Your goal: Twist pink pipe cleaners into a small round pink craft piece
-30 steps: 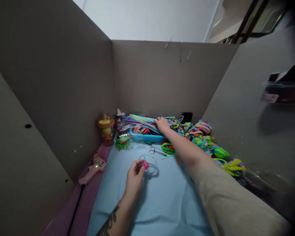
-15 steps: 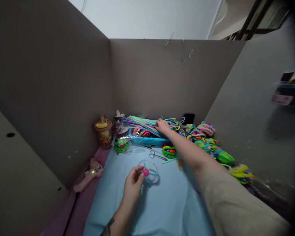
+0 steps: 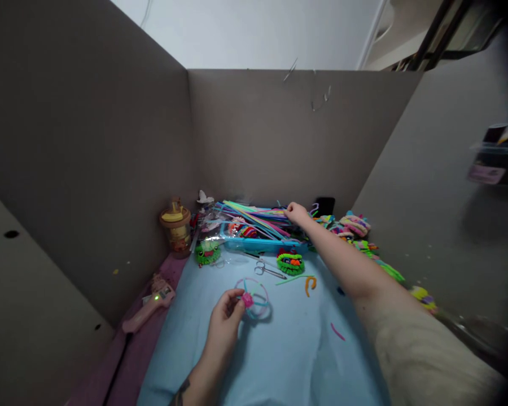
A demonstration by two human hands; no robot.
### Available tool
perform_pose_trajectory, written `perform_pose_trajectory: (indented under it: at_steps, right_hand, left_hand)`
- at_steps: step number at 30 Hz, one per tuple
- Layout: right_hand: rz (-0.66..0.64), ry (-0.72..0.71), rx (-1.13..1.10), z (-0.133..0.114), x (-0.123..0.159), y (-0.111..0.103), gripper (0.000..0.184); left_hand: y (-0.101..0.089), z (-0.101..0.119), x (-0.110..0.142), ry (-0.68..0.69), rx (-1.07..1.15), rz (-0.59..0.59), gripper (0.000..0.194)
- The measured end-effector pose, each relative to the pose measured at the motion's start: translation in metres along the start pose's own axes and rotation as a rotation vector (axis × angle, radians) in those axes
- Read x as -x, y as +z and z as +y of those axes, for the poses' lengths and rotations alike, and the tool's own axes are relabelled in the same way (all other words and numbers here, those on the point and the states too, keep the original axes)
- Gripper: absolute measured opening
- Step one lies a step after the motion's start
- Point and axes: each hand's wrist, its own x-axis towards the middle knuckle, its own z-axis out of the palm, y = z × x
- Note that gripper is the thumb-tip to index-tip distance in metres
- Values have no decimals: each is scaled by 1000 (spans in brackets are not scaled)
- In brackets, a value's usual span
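Between the thumb and fingers of my left hand point(image 3: 226, 316) is a round pipe cleaner frame point(image 3: 266, 299) with blue spokes and a pink centre, held just above the blue cloth. My right hand point(image 3: 297, 213) reaches to the far end of the table, its fingers pinched at the ends of a pile of colourful pipe cleaners point(image 3: 254, 217). A strand appears to run into those fingertips, though the exact grip is small. The pile lies across a blue tray point(image 3: 254, 245). Scissors point(image 3: 271, 271) lie on the cloth beside a green fuzzy pipe cleaner figure point(image 3: 291, 263).
A pink glue gun point(image 3: 150, 309) rests at the left, near a lidded cup point(image 3: 176, 228). Loose pieces include an orange curl point(image 3: 310, 285) and a purple bit point(image 3: 337, 331). A green frog-like figure point(image 3: 207, 252) sits left of the tray. Grey panels point(image 3: 275, 135) enclose the table.
My right hand has moved right along the pipe cleaner pile, uncovering the orange curl and purple piece. My left hand still holds the round frame, shifted slightly left and down in view.
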Motion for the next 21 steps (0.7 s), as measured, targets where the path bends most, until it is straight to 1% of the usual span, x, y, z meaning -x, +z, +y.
perform_pose_trajectory:
  at_steps: [3, 6, 10, 11, 13, 14, 15, 16, 18, 20, 21]
  right_hand:
    - [104, -53, -11, 11, 1, -8, 13]
    - [200, 31, -54, 27, 0, -24, 14]
    - [279, 188, -68, 48, -1, -58, 16]
    - [321, 210, -73, 50, -1, -67, 16]
    - [416, 182, -109, 49, 5, -82, 18]
    - [439, 124, -141, 45, 11, -86, 20]
    - [423, 39, -188, 40, 20, -88, 21]
    - [351, -58, -248, 33, 31, -87, 21]
    - [214, -157, -288, 18, 63, -77, 18]
    - [-26, -314, -354, 7, 104, -59, 16]
    - [-107, -369, -370, 3, 125, -50, 15]
  left_hand:
    - [-1, 0, 0, 6, -1, 2, 39]
    - [-1, 0, 0, 8, 4, 5, 39]
    - [-1, -1, 0, 24, -1, 1, 39]
    - [-1, -2, 0, 29, -3, -2, 39]
    - [0, -2, -1, 44, -3, -5, 38]
    - [0, -2, -1, 54, 0, -6, 37]
    - [0, -2, -2, 71, 8, 1, 36]
    - [0, -2, -2, 86, 17, 13, 37]
    - [-1, -2, -3, 133, 40, 50, 42]
    - [-2, -1, -5, 151, 77, 59, 45]
    - [-3, -1, -6, 139, 96, 56, 47]
